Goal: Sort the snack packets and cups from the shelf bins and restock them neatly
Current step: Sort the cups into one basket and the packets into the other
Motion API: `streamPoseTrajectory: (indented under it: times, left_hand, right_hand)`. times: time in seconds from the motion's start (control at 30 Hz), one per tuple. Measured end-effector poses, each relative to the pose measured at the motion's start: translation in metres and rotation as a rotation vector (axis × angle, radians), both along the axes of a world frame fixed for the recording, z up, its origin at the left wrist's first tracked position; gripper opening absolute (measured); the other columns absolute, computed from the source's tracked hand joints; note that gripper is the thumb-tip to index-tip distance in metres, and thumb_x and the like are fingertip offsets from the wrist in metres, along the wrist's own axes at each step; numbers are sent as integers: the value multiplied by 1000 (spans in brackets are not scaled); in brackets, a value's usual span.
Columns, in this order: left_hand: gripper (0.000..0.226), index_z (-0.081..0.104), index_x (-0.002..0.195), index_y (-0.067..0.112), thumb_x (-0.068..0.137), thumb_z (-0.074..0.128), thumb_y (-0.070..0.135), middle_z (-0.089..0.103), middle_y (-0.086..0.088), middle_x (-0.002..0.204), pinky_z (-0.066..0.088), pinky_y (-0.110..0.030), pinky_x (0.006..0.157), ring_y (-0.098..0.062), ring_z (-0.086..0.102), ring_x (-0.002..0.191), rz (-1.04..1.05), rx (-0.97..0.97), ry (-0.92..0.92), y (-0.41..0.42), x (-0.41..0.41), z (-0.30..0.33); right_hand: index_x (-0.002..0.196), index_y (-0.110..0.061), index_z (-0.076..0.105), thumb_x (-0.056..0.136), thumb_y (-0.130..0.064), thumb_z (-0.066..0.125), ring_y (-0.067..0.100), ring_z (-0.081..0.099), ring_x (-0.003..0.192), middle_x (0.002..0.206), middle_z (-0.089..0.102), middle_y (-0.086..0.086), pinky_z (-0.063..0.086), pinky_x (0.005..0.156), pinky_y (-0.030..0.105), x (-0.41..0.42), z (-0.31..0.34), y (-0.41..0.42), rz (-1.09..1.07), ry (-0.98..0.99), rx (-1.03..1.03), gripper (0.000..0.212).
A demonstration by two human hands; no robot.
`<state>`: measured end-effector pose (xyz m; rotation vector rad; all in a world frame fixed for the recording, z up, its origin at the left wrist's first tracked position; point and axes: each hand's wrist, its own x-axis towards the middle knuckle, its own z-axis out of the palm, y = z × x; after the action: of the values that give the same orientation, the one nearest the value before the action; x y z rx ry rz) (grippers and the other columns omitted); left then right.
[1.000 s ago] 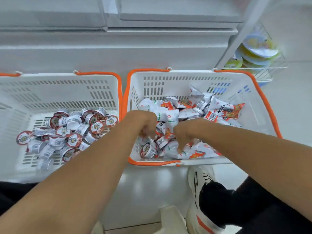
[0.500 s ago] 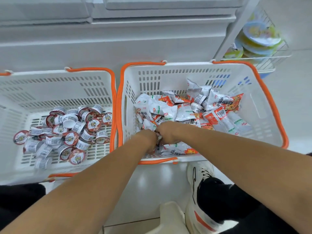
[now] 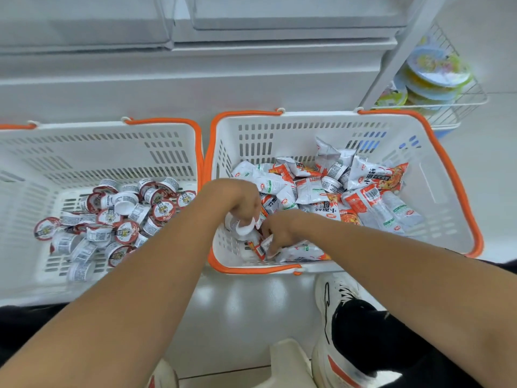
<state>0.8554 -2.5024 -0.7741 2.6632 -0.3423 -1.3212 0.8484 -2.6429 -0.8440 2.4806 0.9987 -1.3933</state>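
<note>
two baskets are sitting side by side on the floor before a shelf unit.
cups (image 3: 112,217) are lying in the left basket (image 3: 98,147); packets (image 3: 335,186) are piling in the right basket (image 3: 307,130), where both hands are reaching in, left hand (image 3: 237,203) left of right hand (image 3: 279,228). a wire rack (image 3: 447,102) is hanging behind at right.

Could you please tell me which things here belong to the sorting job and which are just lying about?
Job: left hand gripping a small cup; right hand on a packet; packets basket; cups basket.

Lying about: wire rack bowls; white stool; shoe.
</note>
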Motion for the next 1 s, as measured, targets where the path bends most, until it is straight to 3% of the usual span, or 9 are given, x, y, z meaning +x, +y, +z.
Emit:
streamPoseTrajectory:
  times: [0.1,0.23,0.4,0.5,0.63,0.7,0.8,0.87,1.0]
  left_hand:
    - [32,68,111,32,84,74,15,56,3,121,51,-34,86,-20,58,104,101,-105,-61,16,10,29]
    - [37,69,112,26,78,82,16,65,2,111,50,-33,90,-21,61,99,397,-336,-257,69,17,81]
    - [35,70,100,17,72,86,6,72,-9,103,59,-41,84,-27,69,98,864,-540,-347,157,0,101]
    - [31,68,102,16,76,84,11,67,-2,91,55,-22,56,-17,66,78,1100,-393,-377,200,-24,61]
    - [35,70,107,2,86,74,30,68,-19,117,58,-37,78,-28,69,95,1203,28,-236,231,-63,-14]
    - [24,67,101,1,88,69,21,68,-19,115,53,-34,75,-30,68,98,1333,103,-384,236,-83,-36]
    - [26,63,110,2,86,67,10,66,-15,110,46,-31,74,-31,64,107,1675,16,-675,243,-95,-40]
    - [30,62,116,9,88,68,16,66,-12,112,45,-28,83,-27,62,112,1717,-104,-883,244,-84,-24]
    - [21,70,106,15,87,66,23,68,1,89,51,-25,85,-15,67,87,1407,-447,-1141,197,-31,16]
  right_hand:
    - [124,-16,62,90,-43,68,17,60,78,92,67,2,48,66,27,35,41,-10,-354,262,163,44]
    - [114,-14,62,96,-31,63,14,64,78,98,66,7,51,61,22,64,115,-5,-766,428,554,25]
    - [106,-15,62,97,-28,61,20,64,73,97,64,12,54,59,25,42,147,54,-1008,547,935,16]
    - [105,-8,63,94,-26,66,21,64,71,91,64,14,58,61,29,13,138,110,-1015,464,861,21]
    - [99,-1,64,86,-26,77,19,64,57,85,64,12,61,58,30,-27,91,180,-1103,372,627,31]
    - [99,-3,61,88,-21,75,20,66,63,89,64,13,61,63,30,-43,71,203,-1247,449,611,25]
    - [112,2,58,97,-9,61,31,68,103,119,62,22,58,88,38,-57,62,218,-1394,675,642,19]
    - [122,1,55,99,-9,58,33,68,106,121,62,20,57,92,40,-51,75,210,-1345,736,756,26]
    - [106,-9,70,93,-23,69,28,74,86,107,73,12,62,79,40,14,120,126,-1049,327,838,19]
